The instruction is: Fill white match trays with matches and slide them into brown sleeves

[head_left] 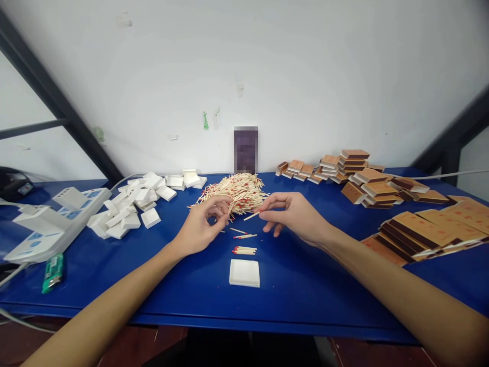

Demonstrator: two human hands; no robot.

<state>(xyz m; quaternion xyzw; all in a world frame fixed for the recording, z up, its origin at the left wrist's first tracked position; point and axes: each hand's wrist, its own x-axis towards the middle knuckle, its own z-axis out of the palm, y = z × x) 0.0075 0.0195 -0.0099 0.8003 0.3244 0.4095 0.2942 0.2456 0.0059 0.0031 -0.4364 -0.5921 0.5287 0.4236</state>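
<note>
My right hand (284,213) pinches a single match (251,216) between thumb and fingers, its pale stick pointing left. My left hand (204,224) is curled with thumb and fingertips close together at the front left of a big heap of red-tipped matches (239,192); what lies in its fingers, if anything, cannot be made out. Below the hands, a couple of loose matches (245,236) rest on the blue table (305,285). Nearer to me is a small row of matches (245,250), heads mostly to the left. A white matchbox tray (244,272) sits just in front of it.
White trays (143,196) are piled on the left, beside a power strip (57,229) and a green lighter (52,272). Brown matchbox sleeves (372,186) are stacked at the right, with flattened-looking sleeves (431,227) nearer. A blurred dark panel (245,150) stands against the wall.
</note>
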